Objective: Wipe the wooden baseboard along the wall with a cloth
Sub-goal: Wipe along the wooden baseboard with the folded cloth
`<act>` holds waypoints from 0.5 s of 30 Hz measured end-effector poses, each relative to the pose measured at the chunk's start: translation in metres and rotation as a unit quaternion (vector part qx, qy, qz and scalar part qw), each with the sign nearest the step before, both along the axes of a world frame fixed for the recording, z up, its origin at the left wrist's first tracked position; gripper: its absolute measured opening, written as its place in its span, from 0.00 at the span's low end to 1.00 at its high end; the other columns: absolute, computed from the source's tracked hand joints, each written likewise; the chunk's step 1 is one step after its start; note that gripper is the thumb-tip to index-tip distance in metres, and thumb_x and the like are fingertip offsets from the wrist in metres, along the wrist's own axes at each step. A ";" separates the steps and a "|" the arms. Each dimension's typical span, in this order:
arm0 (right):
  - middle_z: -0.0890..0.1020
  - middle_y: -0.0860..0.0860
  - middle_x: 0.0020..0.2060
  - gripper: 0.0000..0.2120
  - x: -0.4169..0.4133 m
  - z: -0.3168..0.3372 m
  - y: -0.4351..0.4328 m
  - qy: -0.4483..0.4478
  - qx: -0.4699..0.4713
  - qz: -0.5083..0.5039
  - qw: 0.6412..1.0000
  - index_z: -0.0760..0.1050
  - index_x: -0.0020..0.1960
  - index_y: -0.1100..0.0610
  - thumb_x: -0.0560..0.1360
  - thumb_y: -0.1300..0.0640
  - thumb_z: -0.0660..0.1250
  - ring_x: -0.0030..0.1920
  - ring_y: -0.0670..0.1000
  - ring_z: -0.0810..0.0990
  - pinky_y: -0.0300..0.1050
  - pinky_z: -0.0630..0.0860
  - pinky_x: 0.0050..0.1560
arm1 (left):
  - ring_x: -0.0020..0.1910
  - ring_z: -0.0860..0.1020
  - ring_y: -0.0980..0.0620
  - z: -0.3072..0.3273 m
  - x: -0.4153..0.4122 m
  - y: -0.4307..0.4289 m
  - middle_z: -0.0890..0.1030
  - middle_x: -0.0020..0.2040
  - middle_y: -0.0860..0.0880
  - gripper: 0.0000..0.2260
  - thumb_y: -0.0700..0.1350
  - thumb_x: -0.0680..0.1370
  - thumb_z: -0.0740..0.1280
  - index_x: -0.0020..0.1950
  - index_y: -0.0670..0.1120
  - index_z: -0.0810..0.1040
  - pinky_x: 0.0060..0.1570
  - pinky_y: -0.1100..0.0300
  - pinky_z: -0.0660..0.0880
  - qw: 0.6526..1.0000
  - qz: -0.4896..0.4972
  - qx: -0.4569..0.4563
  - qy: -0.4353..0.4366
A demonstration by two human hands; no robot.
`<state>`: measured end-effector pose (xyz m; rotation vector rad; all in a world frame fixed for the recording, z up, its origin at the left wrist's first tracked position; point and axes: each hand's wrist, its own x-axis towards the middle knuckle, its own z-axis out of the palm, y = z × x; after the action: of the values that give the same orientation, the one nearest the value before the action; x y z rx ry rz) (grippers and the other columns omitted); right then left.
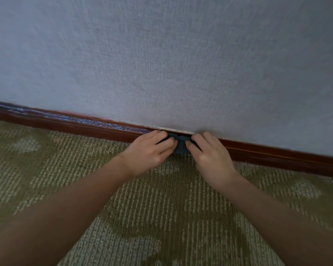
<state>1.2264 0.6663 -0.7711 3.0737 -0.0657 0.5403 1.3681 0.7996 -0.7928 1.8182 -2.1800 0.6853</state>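
A dark reddish wooden baseboard (69, 122) runs along the foot of the wall, sloping down from left to right. A small dark blue-grey cloth (181, 145) is pressed against it near the middle of the view. My left hand (151, 149) grips the cloth's left side and my right hand (210, 152) grips its right side, fingertips nearly meeting. Most of the cloth is hidden under my fingers. The baseboard's left stretch shows pale glossy streaks.
A pale grey textured wall (181, 64) fills the upper half. An olive-green patterned carpet (161, 208) covers the floor below the baseboard. My two bare forearms reach in from the bottom corners.
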 end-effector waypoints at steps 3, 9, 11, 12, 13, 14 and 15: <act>0.81 0.60 0.38 0.15 0.006 -0.003 0.004 -0.002 -0.004 0.008 1.000 0.81 0.45 0.68 0.69 0.67 0.56 0.36 0.57 0.79 0.45 0.74 0.35 | 0.40 0.80 0.46 0.003 0.011 0.004 0.82 0.42 0.44 0.12 0.35 0.79 0.59 0.47 0.36 0.83 0.45 0.56 0.76 1.000 -0.024 0.001 -0.019; 0.80 0.58 0.36 0.11 0.009 -0.011 0.012 0.000 -0.018 0.026 0.999 0.81 0.45 0.67 0.65 0.70 0.64 0.35 0.56 0.79 0.43 0.72 0.33 | 0.46 0.78 0.44 -0.004 0.007 0.012 0.83 0.43 0.44 0.10 0.36 0.76 0.62 0.46 0.36 0.83 0.48 0.54 0.77 1.000 0.007 -0.004 0.000; 0.80 0.59 0.37 0.12 0.006 -0.011 0.014 -0.020 -0.012 0.028 0.999 0.81 0.47 0.68 0.69 0.70 0.60 0.35 0.56 0.79 0.45 0.72 0.34 | 0.48 0.74 0.44 -0.004 0.005 0.015 0.83 0.45 0.43 0.10 0.36 0.76 0.62 0.46 0.36 0.83 0.48 0.53 0.77 1.000 0.020 -0.009 0.018; 0.80 0.59 0.38 0.14 0.006 -0.009 0.014 -0.031 -0.010 0.028 0.999 0.80 0.48 0.68 0.71 0.69 0.58 0.36 0.56 0.78 0.46 0.71 0.35 | 0.49 0.73 0.44 -0.002 0.005 0.016 0.83 0.45 0.42 0.10 0.36 0.76 0.62 0.47 0.36 0.83 0.48 0.53 0.77 0.999 0.030 -0.015 0.026; 0.80 0.60 0.39 0.15 0.006 -0.008 0.015 -0.038 -0.007 0.025 0.999 0.80 0.49 0.68 0.72 0.69 0.56 0.36 0.56 0.78 0.46 0.70 0.37 | 0.49 0.74 0.43 -0.001 0.006 0.017 0.83 0.46 0.41 0.10 0.36 0.76 0.62 0.48 0.36 0.83 0.47 0.53 0.78 0.999 0.039 -0.018 0.033; 0.80 0.60 0.40 0.15 0.007 -0.006 0.014 -0.045 -0.002 0.021 0.999 0.80 0.49 0.68 0.72 0.68 0.55 0.37 0.57 0.78 0.47 0.70 0.38 | 0.49 0.76 0.42 -0.001 0.006 0.018 0.83 0.47 0.41 0.10 0.36 0.76 0.61 0.48 0.35 0.82 0.47 0.53 0.78 0.998 0.043 -0.017 0.039; 0.81 0.60 0.40 0.16 0.009 -0.005 0.013 -0.048 0.002 0.018 0.999 0.80 0.49 0.68 0.72 0.68 0.54 0.38 0.57 0.78 0.47 0.71 0.38 | 0.48 0.79 0.42 -0.001 0.007 0.019 0.83 0.47 0.40 0.10 0.36 0.76 0.61 0.49 0.35 0.82 0.47 0.53 0.79 0.998 0.044 -0.013 0.042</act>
<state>1.2356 0.6788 -0.7761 3.0577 -0.0124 0.6904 1.3751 0.8190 -0.7936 1.9043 -2.0390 0.6404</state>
